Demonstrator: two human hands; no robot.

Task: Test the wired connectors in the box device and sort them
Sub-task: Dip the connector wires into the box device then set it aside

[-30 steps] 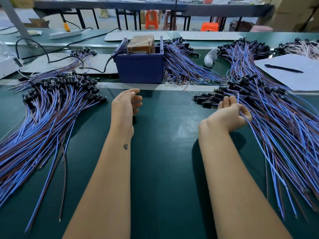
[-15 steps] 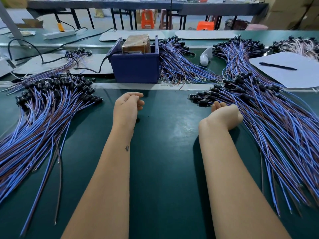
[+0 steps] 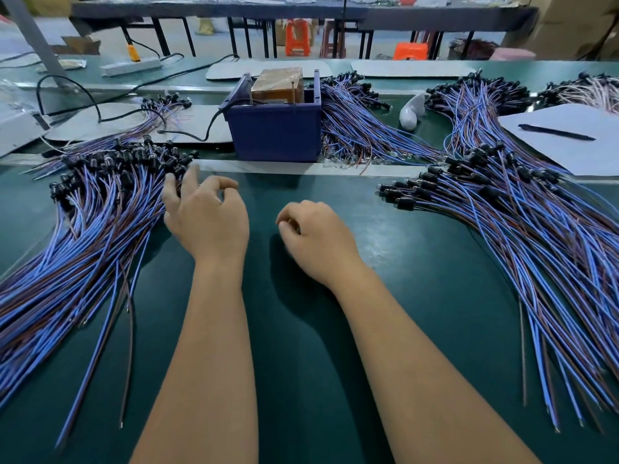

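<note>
A blue box device [image 3: 274, 132] with a brown block and two pins inside stands at the far middle of the green table. A large pile of blue and brown wired connectors with black heads [image 3: 93, 209] fans out on the left. A second pile [image 3: 522, 222] lies on the right. My left hand [image 3: 204, 216] hovers at the right edge of the left pile, fingers spread and touching the black heads, holding nothing. My right hand [image 3: 315, 239] is over the bare mat in the middle, fingers loosely curled, nothing visible in it.
More connector bundles [image 3: 361, 125] lie behind the box and at the far right [image 3: 479, 95]. A white sheet with a black pen [image 3: 556, 132] sits at the right. A black cable [image 3: 100, 112] and a power strip [image 3: 130, 67] lie far left. A white object [image 3: 410, 112] rests beside the box.
My right hand left the right pile and moved left to the middle of the mat. My left hand shifted left toward the left pile and spread its fingers onto the connector heads.
</note>
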